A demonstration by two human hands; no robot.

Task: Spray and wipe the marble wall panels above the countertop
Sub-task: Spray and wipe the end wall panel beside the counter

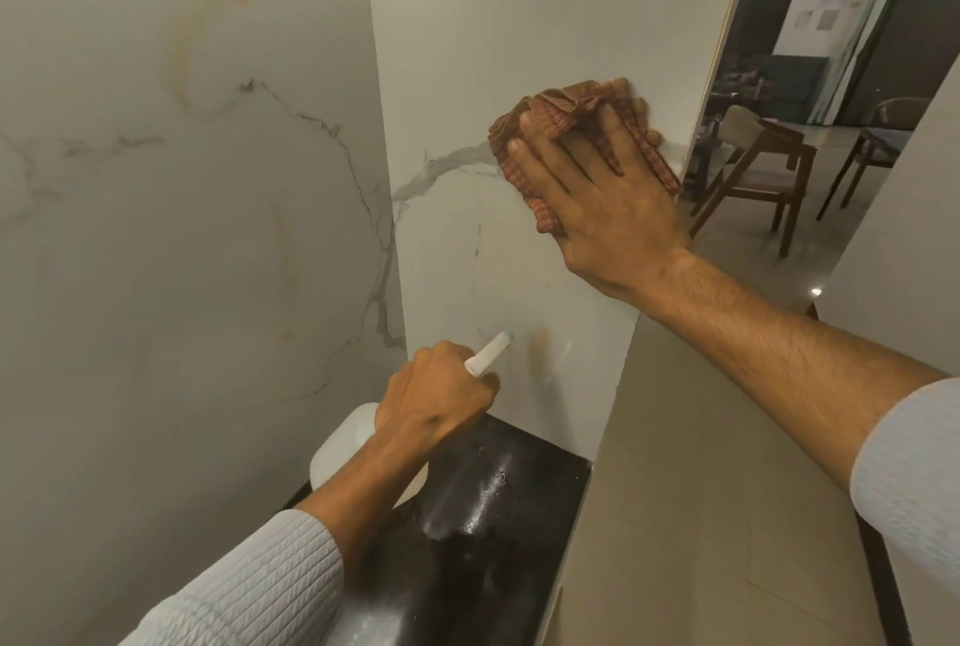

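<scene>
Facing you, 2 marble panels (156,230) meet at a corner above the black counter (493,515). Your right hand (608,209) presses the cloth (550,115) on the right panel (493,48) near its outer edge, fingers straight and spread. Your left hand (436,396) grips the bottle (343,443) low by the counter, fingers curled round its neck, with the nozzle (493,346) toward that panel.

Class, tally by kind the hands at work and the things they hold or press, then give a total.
Hands: 2, left hand and right hand
Bottle: 1
Cloth: 1
Total: 4
</scene>
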